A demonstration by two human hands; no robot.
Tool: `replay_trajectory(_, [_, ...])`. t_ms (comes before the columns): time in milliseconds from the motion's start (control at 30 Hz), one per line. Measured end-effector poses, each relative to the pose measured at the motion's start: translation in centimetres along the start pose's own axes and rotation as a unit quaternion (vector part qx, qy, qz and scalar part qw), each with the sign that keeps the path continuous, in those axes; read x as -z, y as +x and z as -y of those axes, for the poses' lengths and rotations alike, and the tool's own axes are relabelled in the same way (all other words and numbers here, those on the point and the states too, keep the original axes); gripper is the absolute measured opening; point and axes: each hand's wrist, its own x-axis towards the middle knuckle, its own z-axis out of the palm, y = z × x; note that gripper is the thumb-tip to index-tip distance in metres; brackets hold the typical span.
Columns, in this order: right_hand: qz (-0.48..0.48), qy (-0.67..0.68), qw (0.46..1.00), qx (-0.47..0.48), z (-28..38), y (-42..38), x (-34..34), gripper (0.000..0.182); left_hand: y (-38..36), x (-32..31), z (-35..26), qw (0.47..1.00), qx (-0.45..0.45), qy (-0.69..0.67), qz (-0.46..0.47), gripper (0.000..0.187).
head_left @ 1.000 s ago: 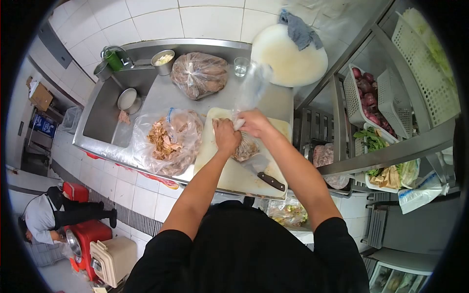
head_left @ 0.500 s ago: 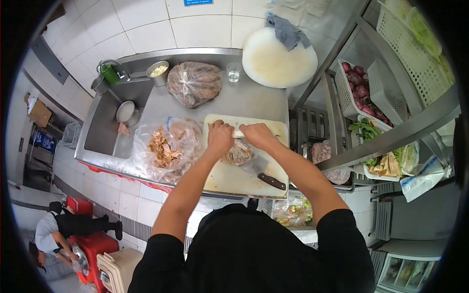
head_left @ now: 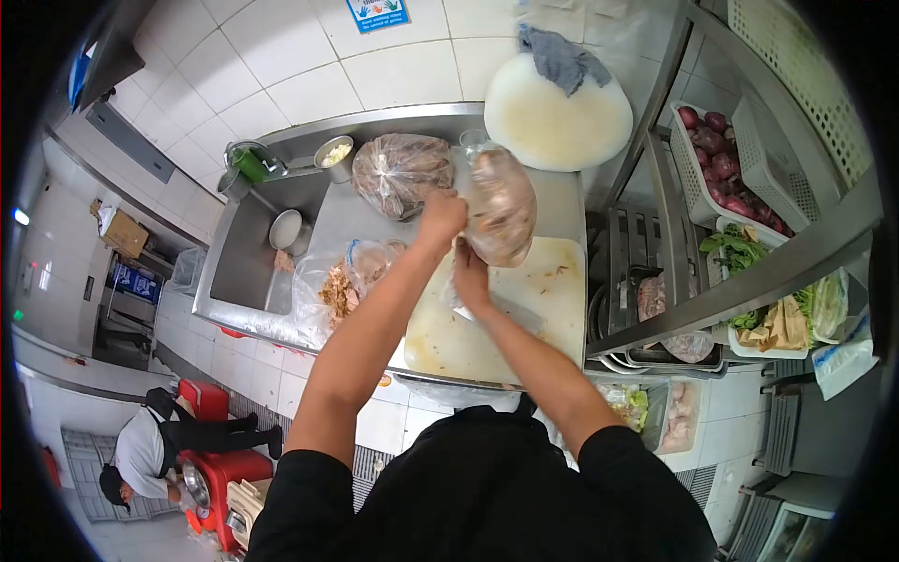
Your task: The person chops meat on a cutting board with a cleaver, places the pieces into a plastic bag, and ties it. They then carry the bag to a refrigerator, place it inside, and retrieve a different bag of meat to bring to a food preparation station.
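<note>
Bagged meat (head_left: 506,208) hangs, blurred by motion, just right of centre in the upper half of the frame, over the upper edge of a white cutting board (head_left: 554,328) on a steel tabletop (head_left: 339,225). The left hand (head_left: 442,217) is balled tight at the bag's left side, apparently around its gathered plastic; the right hand (head_left: 471,276) is raised just below, near the bag's lower edge, and from where I stand I cannot tell whether its fingers grip anything. Half a second ago the bag lay on the board, its neck drawn between two fists; now it is up in the air, which suggests that work on the neck has given way to handling the bag whole. Food scraps (head_left: 560,272) dot the board's upper right, while the right forearm crosses its lower part. Just left of the raised bag, toward the top of the frame, sits another filled bag (head_left: 403,176), its plastic gathered; below that, partly behind the left forearm, an open bag (head_left: 309,295) shows pale, shredded meat (head_left: 337,292). At lower left, a co-worker (head_left: 140,450) bends over a red container (head_left: 229,473).
</note>
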Motion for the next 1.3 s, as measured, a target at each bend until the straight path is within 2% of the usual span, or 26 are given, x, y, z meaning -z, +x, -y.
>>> replay_trajectory(33, [0.121, 0.178, 0.952, -0.219, 5.4, 0.8, 3.1, 0.033, 0.1, -0.3, 1.0, 1.000, -0.002, 0.002, 0.000, 0.015])
replay_trajectory(67, [0.119, 0.180, 0.952, -0.219, 6.9, 1.5, 4.4, 0.033, -0.2, -0.9, 1.7, 0.977, -0.072, 0.195, -0.043, 0.015])
replay_trajectory(100, [0.155, 0.232, 0.910, -0.307, 7.6, 2.0, 5.6, 0.034, -0.7, -1.2, 2.7, 0.911, -0.139, 0.378, -0.085, 0.014])
replay_trajectory(133, [0.188, 0.281, 0.856, -0.392, 7.6, 2.4, 6.5, 0.035, -0.9, -0.7, 3.9, 0.894, -0.154, 0.417, -0.058, 0.015])
replay_trajectory(167, [0.184, 0.282, 0.857, -0.390, 6.3, 2.4, 7.2, 0.035, -1.6, -0.6, 4.6, 0.893, -0.158, 0.418, -0.056, 0.015])
replay_trajectory(200, [0.251, 0.112, 0.934, -0.228, 4.7, 2.5, 8.3, 0.032, -2.3, -0.5, 5.4, 0.897, -0.156, 0.412, -0.031, 0.015])
replay_trajectory(233, [0.303, -0.068, 0.949, -0.052, 3.3, 2.7, 9.3, 0.030, -2.9, -0.4, 6.2, 0.902, -0.152, 0.404, -0.007, 0.016])
replay_trajectory(267, [0.355, -0.126, 0.924, -0.058, 2.8, 3.0, 10.1, 0.031, -3.4, 0.2, 7.7, 0.903, -0.153, 0.402, -0.002, 0.016])
replay_trajectory(300, [0.354, -0.130, 0.924, -0.063, 2.2, 3.2, 10.6, 0.031, -3.8, 1.0, 9.4, 0.919, -0.172, 0.355, 0.007, 0.015])
replay_trajectory(367, [0.383, -0.072, 0.920, -0.044, 0.3, 3.2, 10.9, 0.032, -5.8, 1.8, 10.5, 0.936, -0.183, 0.300, 0.020, 0.015])
replay_trajectory(433, [0.413, -0.045, 0.908, -0.054, -0.6, 4.3, 10.8, 0.033, -7.5, 2.6, 9.8, 0.994, -0.047, 0.060, 0.076, 0.011])
replay_trajectory(500, [0.439, 0.085, 0.834, -0.325, 0.1, 5.0, 10.8, 0.031, -7.7, 2.8, 12.1, 0.995, -0.015, 0.043, 0.090, 0.012])
replay_trajectory(567, [0.428, 0.053, 0.840, -0.330, 0.8, 5.8, 10.1, 0.029, -8.1, 2.5, 13.8, 0.969, -0.146, 0.185, 0.079, 0.011])
replay_trajectory(633, [0.419, 0.024, 0.844, -0.334, 1.4, 6.5, 9.0, 0.029, -8.5, 1.0, 14.6, 0.978, -0.131, 0.143, 0.080, 0.010])
replay_trajectory(700, [0.425, -0.047, 0.886, -0.177, 2.2, 7.7, 7.8, 0.026, -9.0, 0.5, 14.6, 0.984, -0.117, 0.105, 0.083, 0.010])
replay_trajectory(767, [0.426, -0.059, 0.890, -0.148, 2.9, 8.6, 8.1, 0.023, -9.5, 0.7, 13.3, 0.971, -0.126, 0.187, 0.075, 0.012])
replay_trajectory(800, [0.359, -0.123, 0.925, 0.016, 4.7, 9.1, 9.3, 0.024, -9.8, 0.8, 12.5, 0.972, -0.126, 0.185, 0.070, 0.012])
replay_trajectory(833, [0.279, -0.182, 0.926, 0.177, 7.5, 9.8, 11.0, 0.025, -10.6, 0.8, 11.6, 0.954, -0.148, 0.254, 0.063, 0.016])
replay_trajectory(867, [0.374, -0.230, 0.880, 0.178, 10.1, 10.6, 11.7, 0.027, -11.2, 0.7, 11.1, 0.930, -0.167, 0.322, 0.058, 0.019])
replay_trajectory(900, [0.375, -0.231, 0.881, 0.174, 9.9, 10.1, 10.8, 0.027, -11.6, 0.5, 11.0, 0.930, -0.165, 0.322, 0.062, 0.019])
replay_trajectory(967, [0.513, -0.346, 0.782, 0.071, 9.1, 9.3, 9.4, 0.027, -11.9, -0.1, 10.6, 0.897, -0.219, 0.383, 0.021, 0.027])
replay_trajectory(1100, [0.520, -0.351, 0.776, 0.063, 8.2, 8.8, 9.3, 0.025, -13.4, -0.1, 9.4, 0.890, -0.236, 0.390, 0.012, 0.030])
replay_trajectory(1167, [0.501, -0.309, 0.808, 0.022, 7.0, 8.7, 9.4, 0.022, -13.5, 0.2, 9.0, 0.935, -0.178, 0.307, 0.000, 0.026])
replay_trajectory(1200, [0.501, -0.311, 0.807, 0.020, 6.4, 8.6, 9.7, 0.022, -13.4, 0.1, 9.9, 0.936, -0.179, 0.304, 0.001, 0.026])
replay_trajectory(1267, [0.497, -0.194, 0.842, -0.077, 5.6, 8.1, 10.7, 0.019, -13.4, -0.2, 11.5, 0.971, -0.171, 0.161, -0.051, 0.023])
replay_trajectory(1300, [0.493, -0.196, 0.844, -0.080, 4.9, 7.3, 10.9, 0.019, -13.3, -0.4, 12.2, 0.971, -0.174, 0.160, -0.046, 0.023])
